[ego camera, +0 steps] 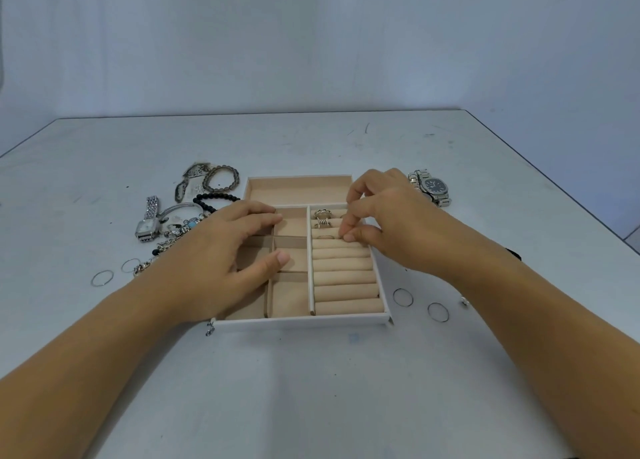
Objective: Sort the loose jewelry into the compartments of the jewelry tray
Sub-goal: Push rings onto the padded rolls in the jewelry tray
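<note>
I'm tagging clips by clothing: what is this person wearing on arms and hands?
Both forearms are bare, no sleeves in view. The left hand and right hand show no rings, gloves or watch. A small dark bit by the right wrist may be a band; I cannot tell.

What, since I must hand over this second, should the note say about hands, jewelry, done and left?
Left hand open, resting on the left compartments of the jewelry tray.
Right hand fingertips pinched at the ring rolls; what they hold is hidden.
Done: three rings seated in the far rolls.
Left: bracelets and square watch left of the tray, round watch far right, thin rings on the table both sides.
</note>
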A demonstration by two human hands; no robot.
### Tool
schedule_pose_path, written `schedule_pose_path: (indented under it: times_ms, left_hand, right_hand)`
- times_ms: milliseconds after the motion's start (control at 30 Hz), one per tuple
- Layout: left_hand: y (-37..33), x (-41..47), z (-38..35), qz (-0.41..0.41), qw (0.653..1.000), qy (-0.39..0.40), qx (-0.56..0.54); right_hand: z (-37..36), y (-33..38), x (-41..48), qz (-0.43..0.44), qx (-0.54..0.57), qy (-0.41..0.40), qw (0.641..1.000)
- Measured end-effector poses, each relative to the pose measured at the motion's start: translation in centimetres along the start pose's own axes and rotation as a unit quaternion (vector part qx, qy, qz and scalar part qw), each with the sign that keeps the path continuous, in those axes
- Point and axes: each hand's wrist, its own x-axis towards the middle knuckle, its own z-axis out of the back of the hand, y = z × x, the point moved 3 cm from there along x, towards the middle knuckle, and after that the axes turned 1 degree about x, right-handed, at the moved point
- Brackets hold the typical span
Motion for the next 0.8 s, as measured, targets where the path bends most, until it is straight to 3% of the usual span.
schedule_pose_path:
  times_ms: [267,367,500,667,800]
  left_hand:
    - [-0.8,0.2,0.5,-0.004,1.000,-0.009,-0.001]
    - [-3.3,1.0,1.0,-0.039,0.999,-0.015,-0.018]
    - [-7.9,2.4,-0.1,-0.086,0.995,0.049,-0.028]
    - [-12.4,4.2,-2.8,-0.106,0.989,0.104,-0.009]
    - [-12.9,4.6,-4.2,-0.075,0.984,0.132,0.092]
  right_hand:
    - [3.0,-1.6,-1.9,-0.042,0.036,0.018,0.998]
    - [5.1,-2.9,-4.5,-0.079,0.022,0.104,0.991]
    - [5.4,-3.1,-8.0,-0.107,-0.028,0.175,0.978]
    - [3.7,-2.6,-10.5,-0.106,-0.021,0.129,0.986]
    - [3.1,-2.1,-11.0,-0.109,-0.009,0.084,0.990]
